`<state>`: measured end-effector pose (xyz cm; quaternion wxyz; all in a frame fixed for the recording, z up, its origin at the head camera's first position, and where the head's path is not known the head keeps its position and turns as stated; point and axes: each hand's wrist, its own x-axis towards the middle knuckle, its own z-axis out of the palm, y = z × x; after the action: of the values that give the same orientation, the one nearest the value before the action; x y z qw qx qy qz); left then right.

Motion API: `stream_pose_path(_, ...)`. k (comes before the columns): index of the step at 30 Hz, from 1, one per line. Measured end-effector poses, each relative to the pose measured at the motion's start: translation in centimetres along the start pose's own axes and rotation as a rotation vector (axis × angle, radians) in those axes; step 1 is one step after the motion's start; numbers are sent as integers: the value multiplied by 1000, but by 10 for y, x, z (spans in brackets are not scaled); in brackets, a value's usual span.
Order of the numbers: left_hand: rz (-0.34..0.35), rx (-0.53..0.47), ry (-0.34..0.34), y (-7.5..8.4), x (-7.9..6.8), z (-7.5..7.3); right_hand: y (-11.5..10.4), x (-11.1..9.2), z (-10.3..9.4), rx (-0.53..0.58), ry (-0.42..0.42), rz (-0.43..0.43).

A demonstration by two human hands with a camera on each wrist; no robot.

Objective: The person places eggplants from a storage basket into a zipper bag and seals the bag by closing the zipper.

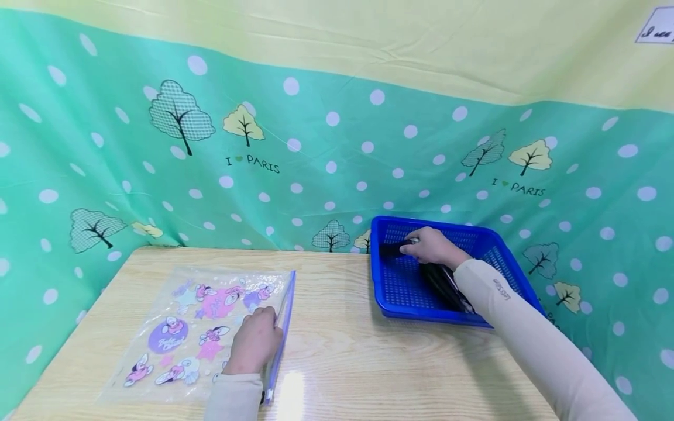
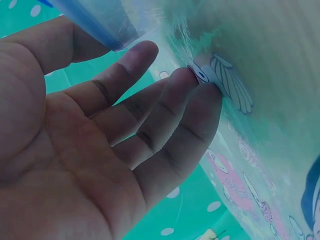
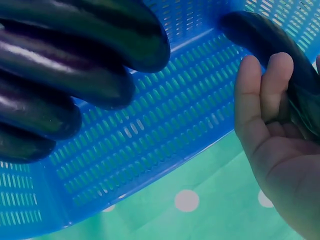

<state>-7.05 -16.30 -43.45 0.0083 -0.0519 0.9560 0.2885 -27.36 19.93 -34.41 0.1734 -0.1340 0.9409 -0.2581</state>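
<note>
A dark eggplant (image 3: 267, 37) is in the grip of the right hand (image 1: 429, 245), inside the blue basket (image 1: 402, 311) near its far left corner. The fingers are curled round it toward one end, with little gap left between skin and peel; the right wrist view shows two fingers pressed along its side and cuts off the rest. Four more eggplants (image 3: 65, 65) lie side by side in the same basket, just apart from the held one and partly covered by the right forearm in the head view. Well to the left, a clear plastic bag (image 1: 213, 333) with pink cartoon prints lies on the wooden bench (image 1: 337, 333). At its blue-violet zip strip (image 1: 286, 318) is the left hand (image 1: 255, 342), its fingers loosely bent and partly spread, tips touching the plastic; the thumb's tip is hidden behind the strip, so I cannot tell whether they pinch it. Pale sleeves (image 1: 532, 336) cover both forearms. Behind the bench hangs a green curtain (image 1: 347, 193) with white dots and trees, yellow above.
</note>
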Motion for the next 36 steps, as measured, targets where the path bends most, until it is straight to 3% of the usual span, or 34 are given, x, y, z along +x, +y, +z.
stream_pose_path(12,28,31,76,-1,-2,0,-2,-14,-9,-29,32,-34)
stream_pose_path(26,14,8,69,-5,-3,-5,-20,-44,-20,17,127,-131)
stream_pose_path(32,-10,-36,57,-5,-1,-5,-33,-73,-12,10,208,-164)
stream_pose_path(36,-13,-58,54,-4,-1,-6,-50,-89,6,55,202,-204)
